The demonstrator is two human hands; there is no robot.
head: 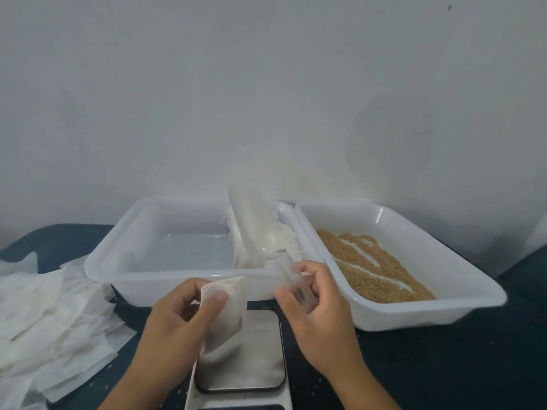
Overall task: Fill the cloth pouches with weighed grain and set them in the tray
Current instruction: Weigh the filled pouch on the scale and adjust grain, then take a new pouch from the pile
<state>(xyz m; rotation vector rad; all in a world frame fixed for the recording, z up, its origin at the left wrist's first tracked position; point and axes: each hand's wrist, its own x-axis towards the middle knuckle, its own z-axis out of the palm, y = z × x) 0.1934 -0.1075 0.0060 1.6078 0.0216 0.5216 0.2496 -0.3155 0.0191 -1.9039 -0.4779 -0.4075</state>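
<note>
Left hand point(177, 315) grip: thumb and fingers pinch a white cloth pouch point(225, 312) at its top, above the scale point(245, 356) at 6 o'clock. Right hand point(319, 303) grip: fingers curled round the handle of a clear scoop point(251, 223), blurred, tilted over the left tray point(109, 255). Grain point(373, 261) lies in the right tray point(458, 261) at 3 o'clock. Spare pouches point(50, 318) are heaped on the worktop point(473, 365) at 9 o'clock.
</note>
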